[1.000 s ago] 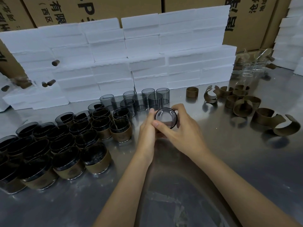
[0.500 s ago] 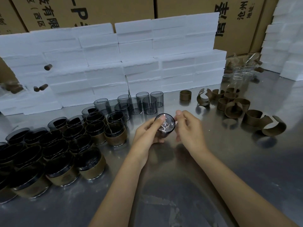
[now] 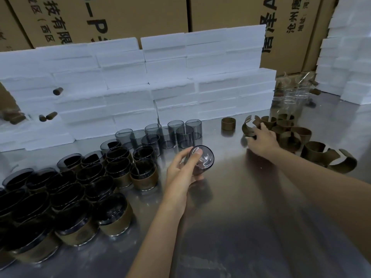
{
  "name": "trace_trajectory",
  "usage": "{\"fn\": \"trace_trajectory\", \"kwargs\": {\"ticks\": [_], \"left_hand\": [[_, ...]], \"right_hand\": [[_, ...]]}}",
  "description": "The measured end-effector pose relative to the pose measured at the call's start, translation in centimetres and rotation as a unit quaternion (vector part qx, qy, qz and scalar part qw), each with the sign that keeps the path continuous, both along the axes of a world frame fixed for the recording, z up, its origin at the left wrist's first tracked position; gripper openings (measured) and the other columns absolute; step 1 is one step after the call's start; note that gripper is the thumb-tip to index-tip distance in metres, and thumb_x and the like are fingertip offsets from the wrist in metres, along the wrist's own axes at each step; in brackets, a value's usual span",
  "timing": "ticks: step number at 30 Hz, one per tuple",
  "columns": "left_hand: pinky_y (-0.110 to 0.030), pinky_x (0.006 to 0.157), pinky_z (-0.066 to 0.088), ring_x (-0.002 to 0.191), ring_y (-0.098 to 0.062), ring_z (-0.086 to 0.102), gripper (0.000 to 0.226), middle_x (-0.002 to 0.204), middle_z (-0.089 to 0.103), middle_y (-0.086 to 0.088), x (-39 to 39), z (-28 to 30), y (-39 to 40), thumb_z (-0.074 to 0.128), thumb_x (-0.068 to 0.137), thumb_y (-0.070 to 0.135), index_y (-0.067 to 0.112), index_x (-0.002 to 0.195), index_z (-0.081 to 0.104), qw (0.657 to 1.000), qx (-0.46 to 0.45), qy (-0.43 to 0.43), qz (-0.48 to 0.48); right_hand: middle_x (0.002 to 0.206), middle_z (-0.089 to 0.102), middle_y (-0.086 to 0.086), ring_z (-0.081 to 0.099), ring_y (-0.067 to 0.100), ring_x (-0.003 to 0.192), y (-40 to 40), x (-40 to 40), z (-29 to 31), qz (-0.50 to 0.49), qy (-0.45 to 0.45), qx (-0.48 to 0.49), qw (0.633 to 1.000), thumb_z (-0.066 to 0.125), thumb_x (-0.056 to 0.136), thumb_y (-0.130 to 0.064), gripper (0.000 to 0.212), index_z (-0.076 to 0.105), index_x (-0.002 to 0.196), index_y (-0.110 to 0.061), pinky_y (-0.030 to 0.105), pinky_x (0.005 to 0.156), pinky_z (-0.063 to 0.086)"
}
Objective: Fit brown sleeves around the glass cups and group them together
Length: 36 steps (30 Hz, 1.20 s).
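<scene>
**Sleeve pick-up, one bare cup in hand**

At the middle of the steel bench (image 3: 251,227), the left hand (image 3: 180,173) holds a bare smoked-glass cup (image 3: 201,159) tipped on its side, mouth or base toward the camera; fingers curl round its wall, thumb across the near face. No sleeve on it yet.

Right hand (image 3: 261,137) is out at the loose brown sleeves (image 3: 291,135), far right of the bench. Fingers curled over the left edge of the pile, touching a split band there; whether one is truly pinched I cannot tell.

Sleeved cups (image 3: 84,197) stand grouped at the left, packed close. Unsleeved cups (image 3: 160,135) in a cluster behind, against the white foam blocks (image 3: 130,87). One closed sleeve ring (image 3: 228,124) stands alone between cups and pile.

Doing the step well, as I judge it:
- take a single band; the open ones look hooked into each other, so lift it clear before pulling away
- keep the cup steady in the left hand, and square the band to the wall as it goes on
- seat it low like those on the grouped cups, then set the cup down touching that group

Writing: cardboard cartons (image 3: 130,15) behind carry black Chinese print; "有限", "技" and "P" are legible at left, "沧州" at right. The rest is cut off or too angled to read.
</scene>
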<state>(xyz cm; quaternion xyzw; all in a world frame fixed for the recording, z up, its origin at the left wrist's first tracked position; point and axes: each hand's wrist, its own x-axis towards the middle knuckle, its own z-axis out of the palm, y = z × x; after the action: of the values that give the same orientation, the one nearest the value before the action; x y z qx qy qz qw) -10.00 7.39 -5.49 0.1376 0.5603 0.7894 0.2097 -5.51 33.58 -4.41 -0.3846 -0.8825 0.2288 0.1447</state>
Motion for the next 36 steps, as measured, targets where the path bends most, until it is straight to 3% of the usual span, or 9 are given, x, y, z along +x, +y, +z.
{"fn": "trace_trajectory", "kwargs": {"ticks": [3, 7, 10, 13, 17, 24, 28, 32, 36], "left_hand": [[-0.027, 0.066, 0.058, 0.078, -0.013, 0.067, 0.039, 0.108, 0.073, -0.01, 0.0, 0.2, -0.2, 0.078, 0.088, 0.022, 0.016, 0.125, 0.07, 0.999, 0.018, -0.028, 0.0], [-0.028, 0.071, 0.06, 0.079, -0.014, 0.068, 0.043, 0.11, 0.071, -0.007, -0.2, 0.7, -0.7, 0.075, 0.09, 0.018, 0.014, 0.132, 0.066, 0.996, 0.056, -0.066, -0.008], [-0.031, 0.077, 0.06, 0.082, -0.018, 0.064, 0.056, 0.092, 0.069, 0.0, 0.1, 1.0, -0.8, 0.078, 0.082, 0.029, 0.013, 0.134, 0.065, 0.995, 0.066, -0.078, -0.004], [-0.034, 0.084, 0.059, 0.097, -0.025, 0.061, 0.071, 0.104, 0.067, -0.011, 0.1, 1.3, -1.0, 0.074, 0.075, 0.047, 0.011, 0.135, 0.064, 0.994, 0.068, -0.089, -0.01], [-0.045, 0.102, 0.052, 0.106, -0.027, 0.063, 0.083, 0.114, 0.066, -0.018, 0.1, 1.3, -1.4, 0.068, 0.079, 0.059, 0.001, 0.137, 0.059, 0.994, 0.076, -0.068, -0.042], [-0.037, 0.085, 0.055, 0.092, -0.019, 0.066, 0.075, 0.104, 0.071, -0.006, 0.5, 1.4, -1.3, 0.079, 0.076, 0.039, 0.006, 0.14, 0.058, 0.996, 0.069, -0.042, -0.045], [-0.035, 0.082, 0.054, 0.092, -0.023, 0.064, 0.067, 0.098, 0.066, -0.006, 0.4, 1.4, -1.1, 0.088, 0.073, 0.039, 0.01, 0.129, 0.067, 0.997, 0.054, -0.045, -0.026], [-0.034, 0.078, 0.057, 0.097, -0.027, 0.064, 0.06, 0.103, 0.068, -0.016, 0.4, 1.2, -1.2, 0.085, 0.075, 0.041, 0.012, 0.126, 0.069, 0.998, 0.036, -0.028, -0.039], [-0.04, 0.085, 0.058, 0.103, -0.03, 0.068, 0.058, 0.113, 0.074, -0.015, 0.1, 1.0, -1.5, 0.086, 0.077, 0.038, 0.01, 0.125, 0.068, 0.998, 0.036, -0.024, -0.053]], "right_hand": [[0.148, 0.049, 0.018, 0.041, 0.041, 0.137, -0.6, 0.4, 0.1, -0.02, 0.079, 0.019, 0.996, 0.045, 0.103, -0.015, 0.04, 0.054, 0.139, -0.002, 0.047, 0.11, 0.038], [0.114, 0.072, 0.013, 0.064, 0.033, 0.108, -4.0, 1.7, 1.3, 0.0, 0.233, 0.019, 0.972, 0.052, 0.101, -0.015, 0.028, 0.073, 0.118, -0.008, 0.036, 0.089, 0.047], [0.099, 0.072, -0.002, 0.066, 0.018, 0.096, -8.0, 2.5, 2.9, 0.052, 0.307, 0.003, 0.95, 0.059, 0.097, -0.014, 0.021, 0.077, 0.107, -0.016, 0.031, 0.089, 0.051], [0.095, 0.07, -0.013, 0.064, 0.002, 0.084, -13.0, 3.4, 3.9, 0.149, 0.342, -0.006, 0.928, 0.063, 0.094, -0.011, 0.016, 0.075, 0.097, -0.021, 0.012, 0.075, 0.047], [0.101, 0.066, -0.008, 0.061, 0.01, 0.09, -17.1, 4.1, 2.9, 0.215, 0.289, 0.063, 0.931, 0.062, 0.093, -0.017, 0.013, 0.07, 0.103, -0.02, 0.027, 0.08, 0.048], [0.098, 0.059, -0.008, 0.056, 0.015, 0.099, -18.3, 3.3, 2.0, 0.181, 0.336, 0.024, 0.924, 0.064, 0.09, -0.019, 0.005, 0.062, 0.092, -0.022, 0.03, 0.077, 0.043], [0.104, 0.062, -0.009, 0.059, 0.012, 0.108, -17.9, 2.2, 2.6, 0.098, 0.426, -0.184, 0.88, 0.068, 0.083, -0.037, 0.019, 0.055, 0.09, -0.026, 0.028, 0.086, 0.046], [0.114, 0.066, -0.012, 0.066, -0.002, 0.097, -17.9, 1.7, 1.7, 0.096, 0.302, -0.371, 0.873, 0.063, 0.074, -0.084, 0.066, 0.056, 0.115, -0.033, 0.019, 0.077, 0.052], [0.105, 0.077, -0.01, 0.073, 0.005, 0.096, -17.5, 1.3, 0.6, 0.127, 0.243, -0.399, 0.875, 0.043, 0.053, -0.107, 0.097, 0.07, 0.115, -0.037, 0.036, 0.096, 0.056]]}}
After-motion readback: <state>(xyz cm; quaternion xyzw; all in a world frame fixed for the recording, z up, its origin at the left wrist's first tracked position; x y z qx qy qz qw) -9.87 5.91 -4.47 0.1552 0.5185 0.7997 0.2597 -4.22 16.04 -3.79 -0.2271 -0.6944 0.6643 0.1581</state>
